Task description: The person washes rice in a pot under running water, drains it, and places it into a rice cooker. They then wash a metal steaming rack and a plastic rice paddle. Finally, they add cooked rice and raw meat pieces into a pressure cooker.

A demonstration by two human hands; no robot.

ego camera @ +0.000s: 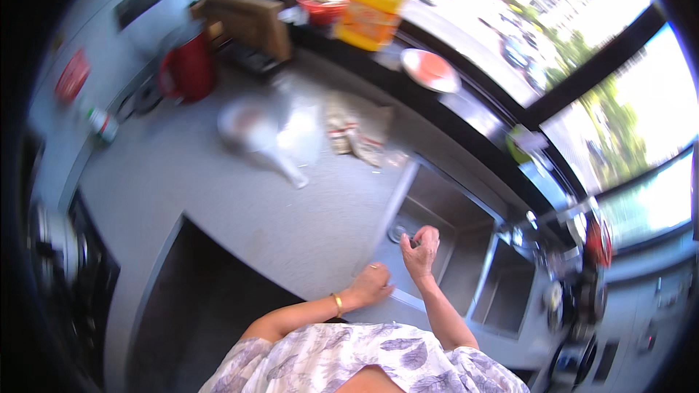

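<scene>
My right hand is raised over the stainless steel sink. Its fingers are curled, with a gap between thumb and fingertips, and I see nothing held there. Just beyond that hand, a round drain shows in the basin floor. My left hand, with a ring and a gold bracelet on its wrist, is at the sink's near left corner. Its fingers are bent under, so their tips and anything inside them are hidden.
On the grey countertop lie a blurred white pan-like vessel with a handle and a patterned cloth. A red kettle stands farther back. The window ledge holds a yellow oil jug and a plate.
</scene>
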